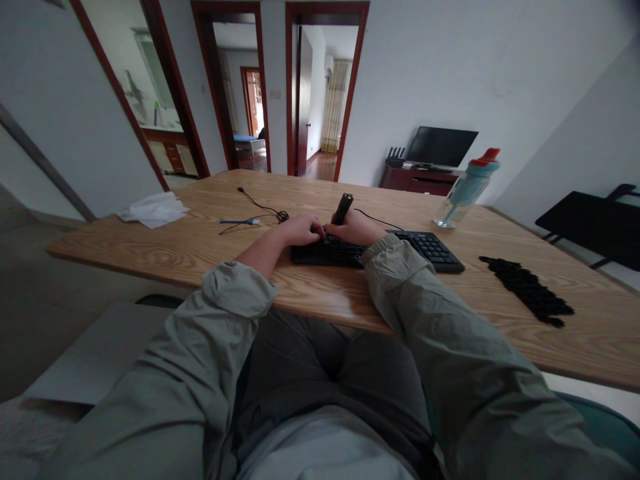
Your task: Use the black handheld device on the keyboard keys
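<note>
A black computer keyboard [327, 255] lies near the front edge of the wooden table, partly hidden beneath both hands. My left hand [300, 230] rests over its left part with curled fingers, touching it. Beside it, my right hand [357, 228] is closed around a dark stick-like handle [343, 208] that points up; its lower end is hidden, so its kind does not show. Keycaps are in place on the number pad [429, 250]. Farther right lie small black pieces [530, 288] in tight rows, which look like loose keycaps.
On the wooden table [200, 250] are a crumpled white tissue [154, 209] at left, a blue slim brush-like item [240, 221] and a black cable [260, 207]. A clear bottle [463, 193] with a red lid stands at right. A television [443, 147] is behind.
</note>
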`<state>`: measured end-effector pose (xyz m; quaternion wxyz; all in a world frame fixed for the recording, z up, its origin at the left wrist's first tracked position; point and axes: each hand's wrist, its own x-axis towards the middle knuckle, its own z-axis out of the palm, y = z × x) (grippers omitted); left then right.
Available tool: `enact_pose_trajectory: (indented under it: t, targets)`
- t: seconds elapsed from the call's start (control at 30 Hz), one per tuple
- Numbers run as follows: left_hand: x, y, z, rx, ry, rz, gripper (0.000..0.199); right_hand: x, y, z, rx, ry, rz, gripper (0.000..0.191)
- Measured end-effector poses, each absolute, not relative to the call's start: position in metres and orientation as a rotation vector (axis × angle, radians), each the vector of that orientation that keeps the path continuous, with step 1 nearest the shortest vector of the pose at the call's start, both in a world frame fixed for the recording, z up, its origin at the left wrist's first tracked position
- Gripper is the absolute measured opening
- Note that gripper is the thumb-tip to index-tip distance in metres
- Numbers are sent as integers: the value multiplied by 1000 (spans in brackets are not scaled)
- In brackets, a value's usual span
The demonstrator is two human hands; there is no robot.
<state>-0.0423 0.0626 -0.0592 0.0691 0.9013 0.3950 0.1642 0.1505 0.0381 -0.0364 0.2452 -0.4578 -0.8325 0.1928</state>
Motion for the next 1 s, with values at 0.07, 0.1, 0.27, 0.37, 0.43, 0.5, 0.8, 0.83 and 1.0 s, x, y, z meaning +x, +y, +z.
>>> enact_pose_trajectory:
  t: [0.07,0.1,0.27,0.37,0.43,0.5,0.8,0.83,1.0]
  targets:
    - [-42,65,-61,2667,1191,546,28,149,39,-38,-1215,-2257,531,23]
    - [-42,66,-62,2644,1192,567,28,148,40,-39,-1195,-2249,526,22]
    - [-43,68,-64,2563,1187,517,27,146,43,-46,-1201,-2215,466,25]
    - [-44,66,-62,2527,1159,465,27,145,45,-52,-1202,-2199,484,27]
    - [-44,65,-61,2509,1134,445,29,145,46,-55,-1173,-2187,468,26]
    - [-44,65,-61,2497,1123,437,30,145,47,-60,-1143,-2175,423,25]
    - [-48,69,-63,2539,1103,424,31,122,46,-77,-985,-1707,628,14]
    - [-48,70,-64,2550,1127,415,31,118,47,-78,-963,-1616,682,15]
    - [-49,73,-65,2599,1103,439,27,99,48,-80,-921,-1331,918,28]
